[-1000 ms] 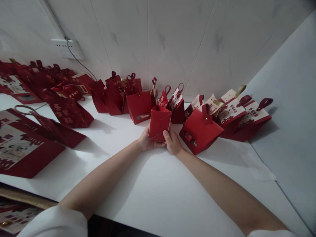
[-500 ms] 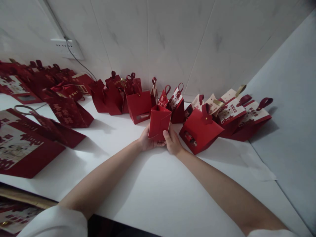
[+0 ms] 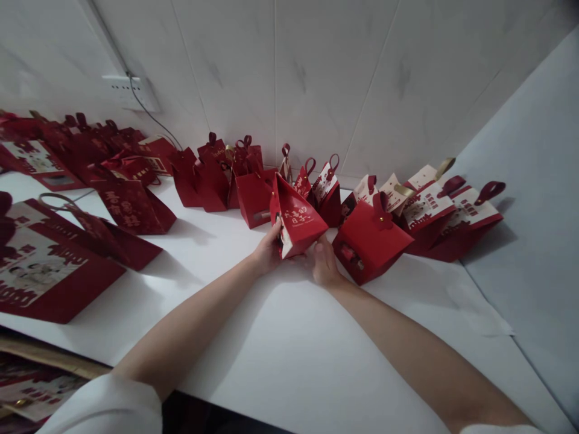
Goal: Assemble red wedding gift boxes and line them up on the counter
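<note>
A red gift box (image 3: 302, 220) with gold characters on its face and a pale strip along its lower edge is held tilted above the table. My left hand (image 3: 269, 248) grips its left side, thumb on the edge and the other fingers partly hidden behind it. At its lower right corner, my right hand (image 3: 324, 260) has its curled fingers against the box, partly hidden. Just to the right stands a red gift box with a ribbon loop and a small window (image 3: 371, 241). Behind the held box is another plain red box (image 3: 254, 196).
Several red and white gift boxes (image 3: 427, 208) stand at the right by the side panel. More boxes (image 3: 136, 208) crowd the left of the white table (image 3: 280, 349). A socket strip (image 3: 131, 92) with a cable is on the tiled wall. Printed boxes lie below the table edge at lower left.
The gift box in my hands has turned and tilted, so its gold-lettered face now shows instead of the plain side. My right thumb has come off its front. The view has shifted slightly.
</note>
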A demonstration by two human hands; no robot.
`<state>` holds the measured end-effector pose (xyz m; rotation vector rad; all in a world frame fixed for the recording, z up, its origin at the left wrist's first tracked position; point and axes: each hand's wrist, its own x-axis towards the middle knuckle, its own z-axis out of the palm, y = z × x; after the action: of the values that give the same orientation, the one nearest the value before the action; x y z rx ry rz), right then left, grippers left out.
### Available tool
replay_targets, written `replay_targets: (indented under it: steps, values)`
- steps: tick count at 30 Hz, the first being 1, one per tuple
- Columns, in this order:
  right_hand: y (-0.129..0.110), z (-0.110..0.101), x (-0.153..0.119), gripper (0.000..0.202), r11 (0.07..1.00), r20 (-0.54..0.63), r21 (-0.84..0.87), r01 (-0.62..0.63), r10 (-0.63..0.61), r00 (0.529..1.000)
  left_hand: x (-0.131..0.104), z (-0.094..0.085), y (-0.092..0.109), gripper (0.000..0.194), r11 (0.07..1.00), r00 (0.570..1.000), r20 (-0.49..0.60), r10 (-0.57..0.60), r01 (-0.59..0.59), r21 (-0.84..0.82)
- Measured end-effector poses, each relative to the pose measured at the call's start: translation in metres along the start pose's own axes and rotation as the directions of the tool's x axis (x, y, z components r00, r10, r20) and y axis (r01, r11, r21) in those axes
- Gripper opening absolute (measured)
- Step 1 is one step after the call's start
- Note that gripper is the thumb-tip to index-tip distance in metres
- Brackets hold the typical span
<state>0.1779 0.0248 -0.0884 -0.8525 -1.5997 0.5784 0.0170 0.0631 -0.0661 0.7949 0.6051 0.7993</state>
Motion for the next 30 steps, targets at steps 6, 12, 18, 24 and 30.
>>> replay_targets:
  steps: [6,12,18,24,30]
  values:
    - [-0.006,-0.003,0.005,0.065,0.994,-0.087,0.105,-0.021,0.030,0.996,0.003,-0.005,0.000,0.049,0.946,0.937,-0.142,0.318,-0.305,0.109]
    - [0.004,0.004,0.011,0.062,0.982,-0.073,0.148,-0.114,0.126,0.989,0.007,-0.012,0.003,0.052,0.793,0.812,-0.215,0.542,-0.411,0.450]
    - [0.015,0.005,0.015,0.062,0.937,-0.119,0.154,-0.313,0.332,0.936,0.015,-0.020,0.001,0.060,0.770,0.765,-0.315,0.562,-0.345,0.536]
    - [0.023,0.004,0.018,0.064,0.934,-0.131,0.151,-0.324,0.344,0.930,0.013,-0.021,0.003,0.060,0.719,0.747,-0.319,0.584,-0.292,0.631]
    - [0.024,0.005,0.017,0.067,0.932,-0.141,0.150,-0.330,0.351,0.926,0.013,-0.022,0.002,0.061,0.708,0.745,-0.315,0.588,-0.285,0.646]
